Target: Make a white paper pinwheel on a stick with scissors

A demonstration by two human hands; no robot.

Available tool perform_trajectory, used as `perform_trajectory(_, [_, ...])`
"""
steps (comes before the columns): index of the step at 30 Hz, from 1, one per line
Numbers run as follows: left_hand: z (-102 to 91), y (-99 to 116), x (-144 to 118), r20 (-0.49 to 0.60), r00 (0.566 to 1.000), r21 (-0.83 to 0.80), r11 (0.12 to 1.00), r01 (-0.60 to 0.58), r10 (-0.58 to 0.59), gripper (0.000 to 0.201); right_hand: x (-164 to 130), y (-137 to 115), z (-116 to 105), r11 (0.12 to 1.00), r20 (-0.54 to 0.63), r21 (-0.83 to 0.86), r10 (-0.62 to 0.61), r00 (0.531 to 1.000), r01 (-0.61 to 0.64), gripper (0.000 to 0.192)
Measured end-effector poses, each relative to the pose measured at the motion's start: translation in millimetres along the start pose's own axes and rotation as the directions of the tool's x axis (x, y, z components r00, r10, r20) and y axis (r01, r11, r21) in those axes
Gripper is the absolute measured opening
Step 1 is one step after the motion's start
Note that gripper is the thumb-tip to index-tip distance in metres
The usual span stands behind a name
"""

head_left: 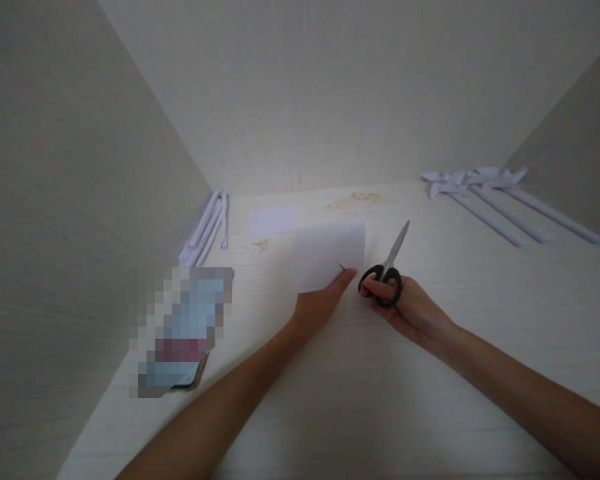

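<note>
My left hand [323,300] holds a white sheet of paper [329,253] by its near edge, just above the pale tabletop [380,400]. A short cut or fold line shows near the paper's lower right. My right hand [405,308] grips black-handled scissors [387,267], fingers through the loops, blades closed and pointing away to the upper right, just beside the paper.
A smaller white paper piece [271,220] lies behind the sheet. Rolled white paper sticks [207,230] lie along the left wall. Paper pinwheels on sticks [495,200] lie at the far right. A blurred phone-like object [183,333] rests at the left. Walls enclose three sides.
</note>
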State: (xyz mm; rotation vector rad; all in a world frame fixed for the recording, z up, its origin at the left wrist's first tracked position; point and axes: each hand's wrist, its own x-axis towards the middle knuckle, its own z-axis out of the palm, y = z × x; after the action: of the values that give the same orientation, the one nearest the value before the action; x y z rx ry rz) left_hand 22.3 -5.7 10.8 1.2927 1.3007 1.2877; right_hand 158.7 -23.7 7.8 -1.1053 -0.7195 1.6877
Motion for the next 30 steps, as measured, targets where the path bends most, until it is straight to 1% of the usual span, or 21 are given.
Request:
perform_trajectory(3, [1.5,0.4,-2.1,0.027,1.0,0.045,0.999,0.001,-0.002,0.021,1.8,0.6,-0.4,0.998,0.007,0.067,0.01,1.0,-0.011,0.018])
perform_trajectory(7, [2.9,3.5,-3.0,0.015,1.0,0.129,0.991,0.02,-0.022,0.015,3.7,2.3,-1.3,0.993,0.01,0.114,0.003,1.0,-0.004,0.017])
perform_trajectory(9, [3.0,5.5,-3.0,0.038,0.999,0.172,0.985,0.031,-0.038,0.018,4.0,3.1,-1.2,0.992,-0.005,0.126,-0.014,1.0,0.015,0.018])
perform_trajectory(11, [2.6,7.2,-2.6,0.079,0.995,0.191,0.981,0.039,-0.055,0.025,3.9,3.7,-0.9,0.99,-0.026,0.134,-0.031,0.999,0.034,0.019])
perform_trajectory(13, [2.0,8.4,-1.9,0.111,0.991,0.175,0.983,0.053,-0.073,0.029,3.3,4.1,-0.3,0.99,-0.038,0.136,-0.035,0.999,0.04,0.02])
perform_trajectory(17, [0.6,9.2,-0.3,0.163,0.982,0.088,0.993,0.084,-0.098,0.024,1.6,3.9,1.4,0.992,-0.047,0.118,-0.043,0.998,0.048,0.021])
perform_trajectory(23, [0.0,9.8,0.8,0.153,0.974,-0.044,0.983,0.178,-0.169,0.013,0.7,4.8,2.1,0.996,-0.041,0.037,-0.076,0.996,0.077,0.022])
perform_trajectory(27, [1.2,11.8,0.6,0.184,0.964,-0.071,0.975,0.21,-0.194,0.01,1.8,7.9,-0.3,0.992,-0.038,-0.012,-0.124,0.992,0.124,0.021])
perform_trajectory(30, [1.6,12.6,0.9,0.2,0.961,-0.086,0.973,0.212,-0.192,0.009,3.4,10.2,-2.7,0.984,-0.027,-0.084,-0.16,0.987,0.157,0.019])
